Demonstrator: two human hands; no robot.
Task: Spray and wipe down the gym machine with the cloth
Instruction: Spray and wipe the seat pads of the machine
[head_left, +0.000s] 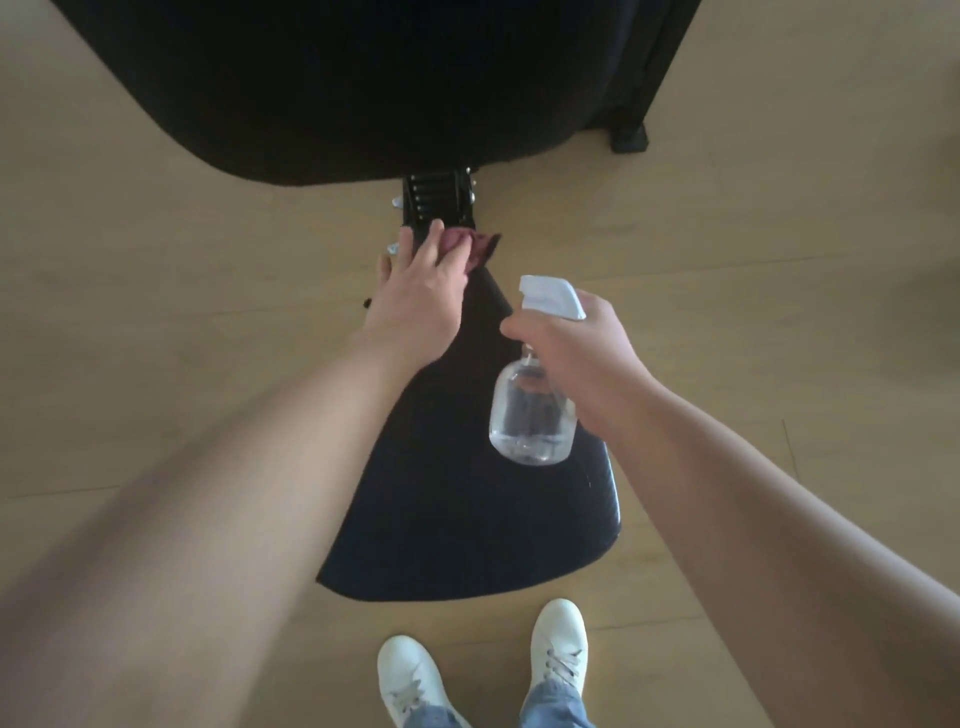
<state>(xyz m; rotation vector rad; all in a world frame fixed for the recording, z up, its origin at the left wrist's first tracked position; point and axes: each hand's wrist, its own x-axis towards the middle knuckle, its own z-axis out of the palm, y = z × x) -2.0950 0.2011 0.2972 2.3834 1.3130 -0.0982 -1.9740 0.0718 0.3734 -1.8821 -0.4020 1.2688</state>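
Note:
A black wedge-shaped seat pad (457, 519) of the gym machine lies below me, its narrow end pointing away toward a metal hinge bracket (439, 197) and a large black back pad (363, 78). My left hand (415, 291) presses a dark red cloth (475, 247) flat against the narrow end of the seat, fingers spread over it. My right hand (576, 358) grips the neck of a clear spray bottle (532, 410) with a white trigger head, held above the seat's right side with the nozzle pointing left.
Light wooden floor (156, 312) surrounds the machine. A black frame foot (631, 135) stands at the upper right. My white shoes (558, 649) are just in front of the seat's wide edge.

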